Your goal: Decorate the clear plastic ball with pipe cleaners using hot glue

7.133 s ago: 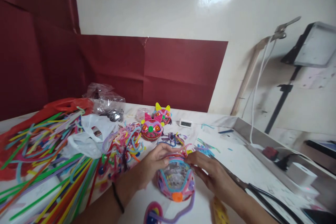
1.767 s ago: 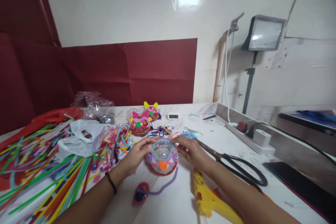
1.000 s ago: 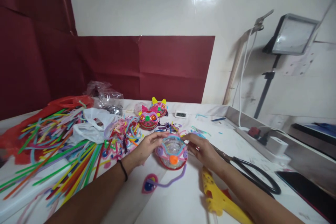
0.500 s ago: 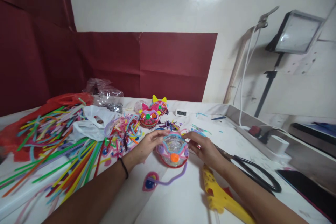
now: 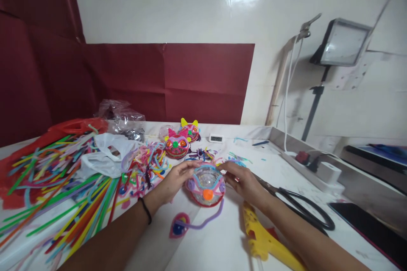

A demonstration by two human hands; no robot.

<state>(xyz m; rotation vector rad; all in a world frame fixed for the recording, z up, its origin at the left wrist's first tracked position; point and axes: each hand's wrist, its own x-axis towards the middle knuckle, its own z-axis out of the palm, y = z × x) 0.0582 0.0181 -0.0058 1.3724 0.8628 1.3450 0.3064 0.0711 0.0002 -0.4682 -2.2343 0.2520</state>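
Between my hands is a clear round plastic piece trimmed with pipe cleaners as an animal face (image 5: 203,184), with an orange nose and a red lower rim. My left hand (image 5: 176,180) has its fingers closed on the upper left edge. At the upper right edge, the fingers of my right hand (image 5: 240,178) are bent and pinched; their tips are partly hidden. A purple pipe cleaner (image 5: 206,223) curves from below the face to a pink teardrop eye (image 5: 178,225) with a blue centre, lying on the table.
A yellow glue gun (image 5: 260,235) lies by my right forearm, with black-handled scissors (image 5: 299,203) and a phone (image 5: 362,230) farther right. Pipe cleaners (image 5: 89,207) and bags crowd the left. Behind stand two finished faces (image 5: 177,146) and a small digital clock (image 5: 216,138).
The whole view has shifted slightly, so everything sits a little farther left. Both hands stay at the face's upper edge, with little other movement.
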